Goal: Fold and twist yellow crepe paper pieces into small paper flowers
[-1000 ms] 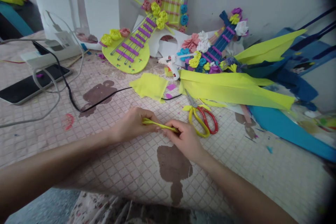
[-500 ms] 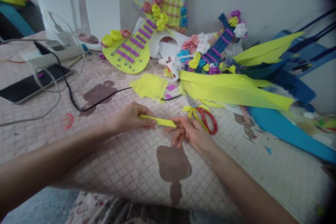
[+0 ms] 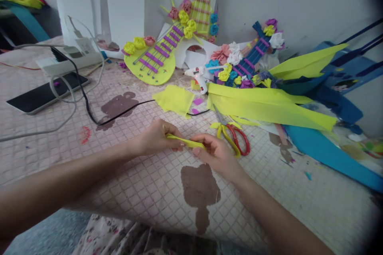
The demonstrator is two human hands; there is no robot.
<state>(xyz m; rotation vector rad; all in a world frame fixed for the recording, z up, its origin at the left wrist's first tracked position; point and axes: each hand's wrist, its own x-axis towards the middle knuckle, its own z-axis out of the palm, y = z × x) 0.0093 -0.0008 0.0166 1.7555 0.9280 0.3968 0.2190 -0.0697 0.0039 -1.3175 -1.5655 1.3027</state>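
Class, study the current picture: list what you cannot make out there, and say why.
All in the head view:
- Both ends of the folded yellow strip: hidden by the fingers of the left hand and right hand.
- Top of the upright yellow guitar shape: cut off by the upper edge.
- Middle of the black cord: hidden under the flat yellow paper.
- Pile at far right: too blurred to identify.

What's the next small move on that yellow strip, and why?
Probably slide the right hand's fingers a little along the yellow strip, pressing it flat. The strip looks narrow and folded, the left hand grips one end, and the right hand already has thumb and fingers at the other.
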